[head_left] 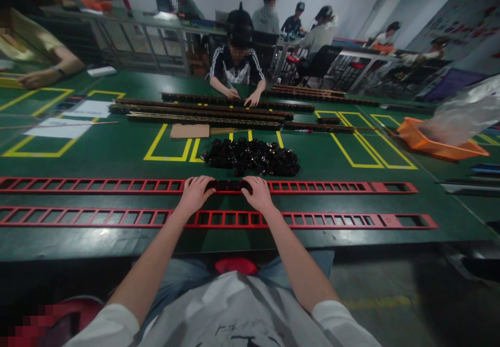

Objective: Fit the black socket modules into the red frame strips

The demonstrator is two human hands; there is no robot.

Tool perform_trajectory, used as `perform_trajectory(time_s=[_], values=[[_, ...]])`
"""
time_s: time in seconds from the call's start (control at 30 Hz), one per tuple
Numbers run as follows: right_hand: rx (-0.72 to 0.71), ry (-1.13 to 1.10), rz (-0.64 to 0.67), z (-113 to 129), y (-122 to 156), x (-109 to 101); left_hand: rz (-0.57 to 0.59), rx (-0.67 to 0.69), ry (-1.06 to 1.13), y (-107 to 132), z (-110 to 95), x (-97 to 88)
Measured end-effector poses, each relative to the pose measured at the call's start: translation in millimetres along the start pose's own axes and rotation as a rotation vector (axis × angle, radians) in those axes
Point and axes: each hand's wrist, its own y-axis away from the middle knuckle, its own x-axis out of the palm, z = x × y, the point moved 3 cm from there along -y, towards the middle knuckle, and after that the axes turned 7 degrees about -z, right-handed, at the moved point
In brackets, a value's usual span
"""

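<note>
Two long red ladder-like frames with rows of rectangular slots lie across the green table: a far frame [320,187] and a near frame [344,221]. My left hand [196,193] and my right hand [258,193] rest on the far frame, a short way apart. Small black parts [228,186] sit in its slots between them. The fingers and thumb of each hand close around black parts at either end of this stretch, partly hiding them. Just beyond is a heaped pile of small black parts [252,157] with shiny bits.
Long dark strips [203,118] and a brown cardboard piece [189,131] lie past the pile. An orange bin [437,141] holding clear plastic stands at the right. A co-worker [238,65] sits opposite, holding a thin tool. Another person's arm [58,68] rests at the left.
</note>
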Motion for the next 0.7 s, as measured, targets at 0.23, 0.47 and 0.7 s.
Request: perform_trajectory(time_s=[0.23, 0.47, 0.7], values=[[0.250, 0.101, -0.235, -16.3, -0.3, -7.9, -0.005, 0.012, -0.006, 1.4, -2.5, -2.3], [0.354, 0.195, -0.169, -20.1, -0.1, -6.2, 0.003, 0.011, -0.004, 1.1, -1.6, -1.0], [0.278, 0.275, -0.205, -13.6, -0.1, -6.5, -0.009, 0.012, 0.005, 1.1, -2.9, -2.2]])
